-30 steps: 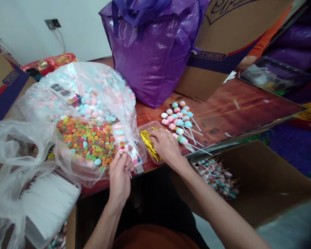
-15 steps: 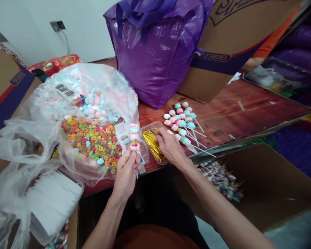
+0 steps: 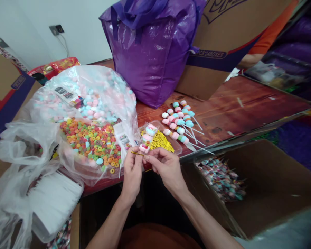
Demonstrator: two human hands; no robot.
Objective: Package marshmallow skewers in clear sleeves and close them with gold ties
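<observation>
Between my hands stands a wrapped marshmallow skewer (image 3: 148, 137), pink, white and blue in a clear printed bag. My left hand (image 3: 133, 170) is closed around the gathered base of that bag. My right hand (image 3: 167, 169) pinches a gold twist tie (image 3: 137, 153), which lies across the bag's neck. Just behind my hands is a clear plastic tray (image 3: 178, 149) with many gold twist ties (image 3: 162, 141). To its right, several unwrapped marshmallow skewers (image 3: 176, 119) with white sticks lie on the table. A stack of printed clear bags (image 3: 123, 136) is left of my hands.
A big clear bag (image 3: 48, 91) holds marshmallows and ring gummies (image 3: 90, 141). White sticks (image 3: 52, 200) fill a tub at lower left. A purple bag (image 3: 150, 58) and carton (image 3: 204, 81) stand behind. An open carton (image 3: 274, 186) with wrapped skewers is at right. Another person's arm (image 3: 259, 52) shows.
My right hand has left the tray with a gold twist tie and come to my left hand. The wrapped skewer has moved right, in front of the tray.
</observation>
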